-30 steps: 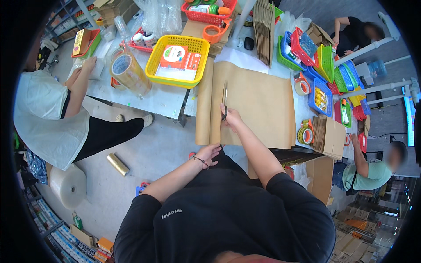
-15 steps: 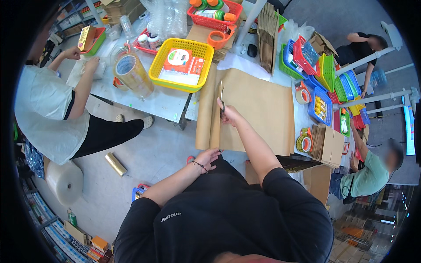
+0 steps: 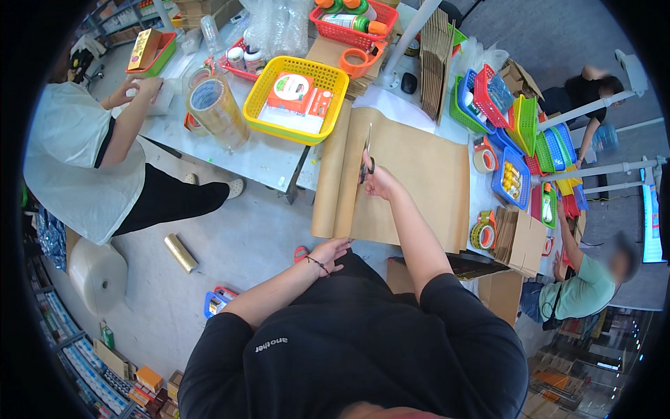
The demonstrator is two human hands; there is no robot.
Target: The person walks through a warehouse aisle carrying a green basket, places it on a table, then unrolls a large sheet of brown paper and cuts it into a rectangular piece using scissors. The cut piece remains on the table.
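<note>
My right hand [image 3: 379, 183] is closed round the dark handles of a pair of scissors [image 3: 368, 143]. The blades point away from me, over a wide sheet of brown kraft paper [image 3: 426, 185]. On the left the paper is rolled and folded into a long brown roll [image 3: 329, 185]. My left hand [image 3: 331, 255] lies at the near end of this roll, its fingers stretched along the paper's edge and the thumb apart.
A yellow basket [image 3: 246, 115] with boxes stands left of the paper, beside large tape rolls [image 3: 216, 115]. Stacked coloured baskets [image 3: 518, 126], tape dispensers [image 3: 482, 236] and flat cartons [image 3: 434, 66] line the right. A co-worker [image 3: 77, 160] stands at left; others are at right.
My right hand and the scissors have moved slightly right and off the fold's edge. My left hand stays at the roll's end. The co-worker at left has brought both hands together.
</note>
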